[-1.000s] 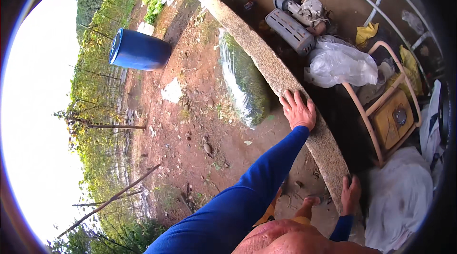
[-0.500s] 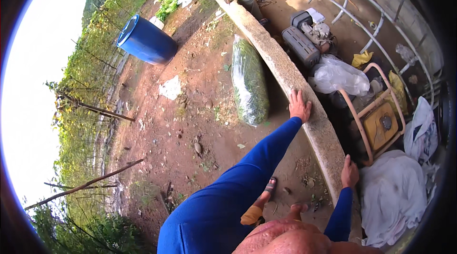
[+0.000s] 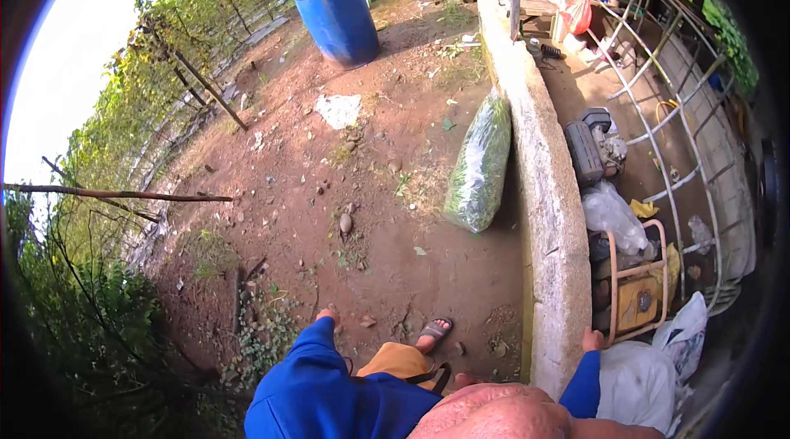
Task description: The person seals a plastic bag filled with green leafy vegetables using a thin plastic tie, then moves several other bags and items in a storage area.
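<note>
My left hand [image 3: 327,315] hangs low over the bare soil, just past the cuff of the blue sleeve, and touches nothing that I can see. Its fingers are too hidden to read. At the right edge of a low concrete wall [image 3: 561,274], my right hand [image 3: 592,339] rests with a finger stretched forward and no object visible in it. A long clear plastic bag [image 3: 480,167] packed with green leaves leans against the wall's left side. Below me a sandalled foot [image 3: 434,334] stands on the soil.
Farther off stands a blue barrel [image 3: 337,21], with a white scrap [image 3: 338,111] on the soil nearer by. Right of the wall are a pink-framed machine [image 3: 638,295], an engine [image 3: 594,147], white sacks [image 3: 638,381] and a curved metal frame [image 3: 650,134]. A wooden pole [image 3: 123,193] juts in left.
My left hand has left the wall top and swung down to the left over the soil. My right hand stays by the wall's right edge. The view has turned, showing more of the far end.
</note>
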A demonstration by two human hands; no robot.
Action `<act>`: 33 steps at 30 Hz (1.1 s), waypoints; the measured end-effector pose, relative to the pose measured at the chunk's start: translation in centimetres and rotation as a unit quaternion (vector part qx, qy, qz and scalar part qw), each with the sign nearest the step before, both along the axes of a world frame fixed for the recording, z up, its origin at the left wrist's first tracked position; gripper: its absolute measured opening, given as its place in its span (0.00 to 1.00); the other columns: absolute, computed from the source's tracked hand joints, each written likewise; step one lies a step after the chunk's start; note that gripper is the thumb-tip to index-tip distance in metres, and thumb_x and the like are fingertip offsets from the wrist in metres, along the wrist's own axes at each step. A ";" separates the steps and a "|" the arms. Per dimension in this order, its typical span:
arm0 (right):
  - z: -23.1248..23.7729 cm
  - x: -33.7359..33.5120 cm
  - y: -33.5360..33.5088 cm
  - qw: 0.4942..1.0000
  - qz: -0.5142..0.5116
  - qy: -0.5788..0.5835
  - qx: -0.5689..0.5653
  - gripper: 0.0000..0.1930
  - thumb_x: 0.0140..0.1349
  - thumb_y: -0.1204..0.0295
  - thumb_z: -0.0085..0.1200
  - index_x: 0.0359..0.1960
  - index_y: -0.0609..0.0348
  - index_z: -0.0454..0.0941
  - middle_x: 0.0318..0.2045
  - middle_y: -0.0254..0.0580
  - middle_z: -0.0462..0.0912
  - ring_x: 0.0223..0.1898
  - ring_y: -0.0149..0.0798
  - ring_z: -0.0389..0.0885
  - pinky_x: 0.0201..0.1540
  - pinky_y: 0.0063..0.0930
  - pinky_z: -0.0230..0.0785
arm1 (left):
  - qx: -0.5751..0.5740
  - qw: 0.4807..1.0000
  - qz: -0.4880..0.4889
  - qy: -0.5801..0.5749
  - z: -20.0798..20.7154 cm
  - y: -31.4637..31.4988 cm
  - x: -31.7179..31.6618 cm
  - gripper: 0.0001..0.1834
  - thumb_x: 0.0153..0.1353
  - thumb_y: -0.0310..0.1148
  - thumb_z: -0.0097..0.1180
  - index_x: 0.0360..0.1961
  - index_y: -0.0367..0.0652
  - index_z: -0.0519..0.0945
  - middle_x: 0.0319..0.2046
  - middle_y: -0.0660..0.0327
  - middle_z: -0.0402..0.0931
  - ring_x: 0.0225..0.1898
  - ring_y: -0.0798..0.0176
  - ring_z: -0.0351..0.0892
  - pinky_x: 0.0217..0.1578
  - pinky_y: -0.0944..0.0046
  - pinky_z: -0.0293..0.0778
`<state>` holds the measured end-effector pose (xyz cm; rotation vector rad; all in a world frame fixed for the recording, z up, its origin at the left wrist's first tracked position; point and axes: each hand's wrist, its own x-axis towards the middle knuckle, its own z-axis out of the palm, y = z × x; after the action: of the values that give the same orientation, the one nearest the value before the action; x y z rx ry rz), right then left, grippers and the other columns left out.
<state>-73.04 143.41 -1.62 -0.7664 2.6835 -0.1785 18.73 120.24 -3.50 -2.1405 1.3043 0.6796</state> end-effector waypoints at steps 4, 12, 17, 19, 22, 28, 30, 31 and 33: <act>2.4 8.3 1.5 0.996 -0.038 -0.002 0.076 0.27 0.59 0.57 0.61 0.54 0.66 0.79 0.59 0.72 0.74 0.64 0.67 0.71 0.62 0.53 0.71 | -0.003 0.984 0.180 0.005 3.5 8.8 7.0 0.29 0.60 0.51 0.63 0.54 0.39 0.84 0.56 0.46 0.81 0.60 0.45 0.80 0.59 0.50 0.77; 5.8 29.2 -8.0 0.901 -0.066 -0.416 0.099 0.28 0.68 0.59 0.58 0.64 0.64 0.70 0.53 0.54 0.79 0.53 0.60 0.80 0.52 0.64 0.77 | -0.092 0.948 0.214 0.217 -3.7 6.4 -0.9 0.27 0.61 0.47 0.59 0.55 0.39 0.83 0.55 0.45 0.81 0.59 0.41 0.79 0.60 0.49 0.76; 13.0 35.3 -16.0 0.913 0.116 -0.366 0.141 0.24 0.70 0.56 0.57 0.58 0.62 0.78 0.47 0.49 0.85 0.51 0.49 0.83 0.50 0.49 0.79 | -0.115 0.893 0.094 0.424 1.5 -0.7 -20.3 0.26 0.65 0.51 0.56 0.55 0.44 0.84 0.53 0.46 0.83 0.57 0.42 0.80 0.60 0.49 0.74; 13.0 36.4 -19.4 0.906 0.285 -0.310 0.038 0.27 0.71 0.55 0.56 0.62 0.66 0.76 0.51 0.54 0.85 0.55 0.48 0.83 0.57 0.40 0.76 | -0.128 0.842 0.036 0.522 3.9 -3.1 -25.0 0.28 0.69 0.54 0.51 0.56 0.44 0.83 0.56 0.46 0.81 0.59 0.42 0.78 0.61 0.48 0.73; 20.8 42.2 -22.0 0.909 0.263 -0.311 -0.088 0.30 0.75 0.56 0.51 0.66 0.71 0.70 0.62 0.56 0.78 0.64 0.46 0.76 0.66 0.33 0.66 | 0.083 0.700 0.305 0.641 13.1 -3.9 -32.2 0.32 0.73 0.59 0.46 0.64 0.46 0.77 0.60 0.51 0.79 0.63 0.50 0.77 0.61 0.54 0.72; 22.9 49.4 -24.3 0.848 0.427 -0.244 -0.200 0.29 0.72 0.64 0.43 0.68 0.72 0.66 0.73 0.64 0.60 0.75 0.56 0.58 0.76 0.40 0.51 | -0.194 0.458 0.309 0.811 17.0 -0.8 -37.8 0.30 0.77 0.58 0.38 0.66 0.47 0.72 0.56 0.59 0.76 0.61 0.57 0.71 0.66 0.55 0.64; 21.7 48.7 -24.6 0.812 0.529 -0.148 -0.197 0.26 0.66 0.77 0.45 0.66 0.75 0.68 0.75 0.66 0.54 0.76 0.61 0.53 0.78 0.43 0.47 | -0.067 0.353 0.446 0.820 19.4 -1.8 -37.8 0.29 0.78 0.57 0.37 0.67 0.49 0.71 0.58 0.61 0.75 0.62 0.60 0.71 0.66 0.56 0.65; 21.4 48.1 -24.8 0.831 0.484 -0.189 -0.198 0.27 0.68 0.73 0.43 0.67 0.74 0.67 0.75 0.64 0.55 0.76 0.59 0.54 0.78 0.42 0.48 | -0.011 0.301 0.498 0.813 20.8 -2.3 -37.6 0.29 0.78 0.57 0.37 0.67 0.50 0.70 0.60 0.62 0.74 0.62 0.61 0.71 0.66 0.56 0.65; 21.0 46.1 -25.5 0.857 0.391 -0.274 -0.196 0.29 0.71 0.64 0.40 0.69 0.72 0.65 0.74 0.62 0.58 0.75 0.55 0.56 0.77 0.41 0.50 | 0.076 0.207 0.539 0.813 23.5 -2.2 -36.4 0.28 0.78 0.56 0.37 0.68 0.52 0.69 0.62 0.63 0.72 0.62 0.63 0.71 0.66 0.56 0.65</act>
<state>-26.90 117.92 19.38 -1.5773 1.6483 -0.6280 -17.70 118.02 19.98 -0.8732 -0.5625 3.8556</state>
